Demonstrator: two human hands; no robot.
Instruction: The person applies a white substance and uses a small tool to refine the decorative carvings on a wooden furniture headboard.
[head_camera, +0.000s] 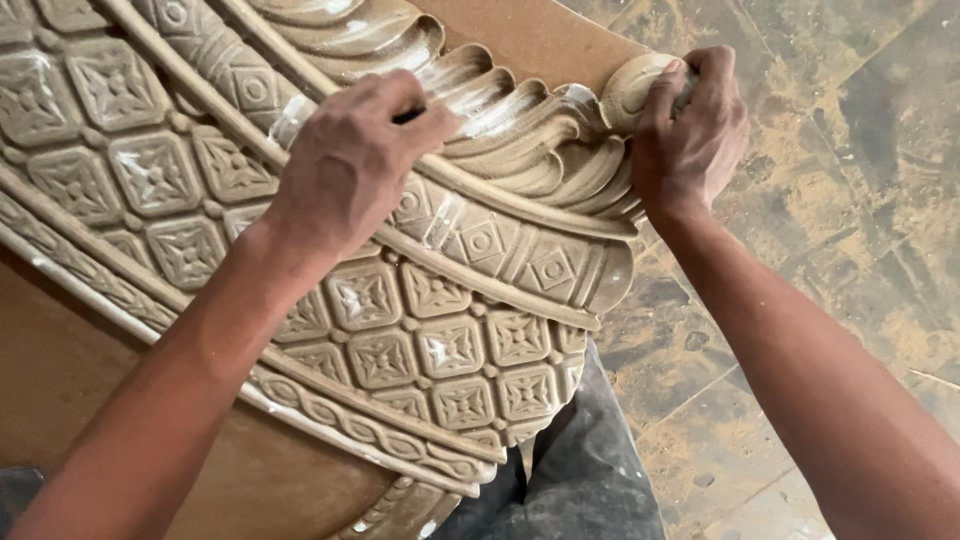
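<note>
Carved panel (400, 300), tan and heavily moulded, lies tilted under both hands. The left hand (350, 160) is curled shut around something small and dark, pressed into the fluted scallops (500, 110). The right hand (690, 130) is clamped over the scroll end (630, 85). Short, light strokes along each flute are advised, with the scroll kept firmly braced above the dusty floor (850, 200).

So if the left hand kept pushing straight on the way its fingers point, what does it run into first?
The left hand points up and right along the carved panel. Its fingertips already rest on the white-dusted scalloped flutes, so it would ride over those ridges first, toward the right hand on the scroll end; depth is unclear.
</note>
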